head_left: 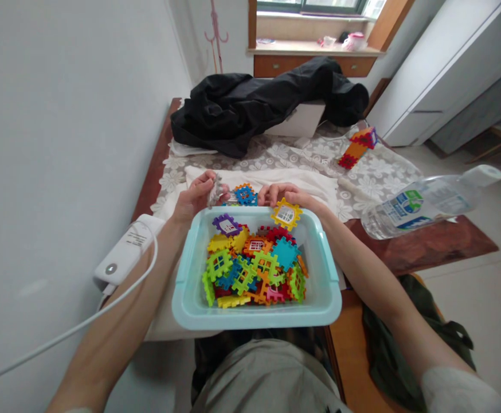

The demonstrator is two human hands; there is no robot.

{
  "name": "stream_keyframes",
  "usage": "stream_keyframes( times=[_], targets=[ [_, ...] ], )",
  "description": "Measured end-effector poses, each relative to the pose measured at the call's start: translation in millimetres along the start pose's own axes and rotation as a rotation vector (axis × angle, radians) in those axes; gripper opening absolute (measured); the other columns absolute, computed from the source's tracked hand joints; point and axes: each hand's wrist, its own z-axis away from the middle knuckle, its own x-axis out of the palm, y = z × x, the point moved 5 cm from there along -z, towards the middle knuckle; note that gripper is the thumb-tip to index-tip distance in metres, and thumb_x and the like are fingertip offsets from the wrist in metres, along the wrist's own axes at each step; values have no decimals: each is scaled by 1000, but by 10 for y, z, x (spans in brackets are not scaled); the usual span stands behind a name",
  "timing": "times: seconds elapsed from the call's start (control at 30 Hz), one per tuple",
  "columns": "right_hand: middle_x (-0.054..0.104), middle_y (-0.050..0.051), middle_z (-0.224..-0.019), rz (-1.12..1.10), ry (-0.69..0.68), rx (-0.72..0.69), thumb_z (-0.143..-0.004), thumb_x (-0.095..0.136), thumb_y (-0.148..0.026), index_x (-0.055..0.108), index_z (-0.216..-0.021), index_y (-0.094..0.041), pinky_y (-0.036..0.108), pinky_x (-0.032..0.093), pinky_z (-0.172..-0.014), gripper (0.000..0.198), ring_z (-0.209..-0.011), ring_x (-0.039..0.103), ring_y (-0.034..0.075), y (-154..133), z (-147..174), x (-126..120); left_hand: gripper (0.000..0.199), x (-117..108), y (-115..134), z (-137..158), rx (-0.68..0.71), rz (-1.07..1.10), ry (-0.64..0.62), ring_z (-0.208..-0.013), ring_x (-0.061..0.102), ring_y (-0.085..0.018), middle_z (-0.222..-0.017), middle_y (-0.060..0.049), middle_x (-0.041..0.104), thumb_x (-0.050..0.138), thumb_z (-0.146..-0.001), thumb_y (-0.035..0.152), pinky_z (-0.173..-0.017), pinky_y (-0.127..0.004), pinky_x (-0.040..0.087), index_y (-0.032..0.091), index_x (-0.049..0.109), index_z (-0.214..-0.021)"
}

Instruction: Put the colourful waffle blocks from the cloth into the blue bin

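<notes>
My left hand point(196, 194) is closed on a grey toothed building tile point(215, 191), just beyond the far left rim of a light-blue basket point(181, 281). At the far right rim, my right hand point(281, 194) has its fingers curled, with a yellow window tile point(286, 214) at its thumb. Between the hands, behind the rim, stand a blue tile point(246, 196) and an orange toothed piece, partly hidden by the basket. Inside the basket lies a heap of tiles, among them a purple window tile point(227, 225), a turquoise tile point(285, 253) and green window tiles point(244, 275).
A clear plastic bottle point(422, 203) stands to the right. An assembled red and orange tile model point(357, 148) sits farther back on the lace cloth. Black fabric point(259, 103) covers a white box. On the left are a white power device point(125, 252) and its cable.
</notes>
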Motion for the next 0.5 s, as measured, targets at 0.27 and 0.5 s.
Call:
stream_keyframes(
  times=[0.27, 0.5],
  targets=[
    [76, 7, -98, 452, 339, 31, -99, 59, -75, 79, -99, -22, 39, 57, -91, 57, -91, 68, 21, 233, -57, -309, 18, 233, -82, 157, -177, -202, -326, -114, 75, -36, -114, -9, 81, 88, -69, 29, -101, -53, 59, 20, 72, -72],
    [61, 10, -157, 1211, 150, 57, -95, 74, -56, 66, -148, -35, 58, 36, -126, 57, -148, 50, 36, 460, -11, -366, 38, -16, -168, -146, 159, -976, -189, -127, 70, -34, -129, -13, 79, 71, -91, 51, -114, -51, 53, 22, 84, -112]
  ],
)
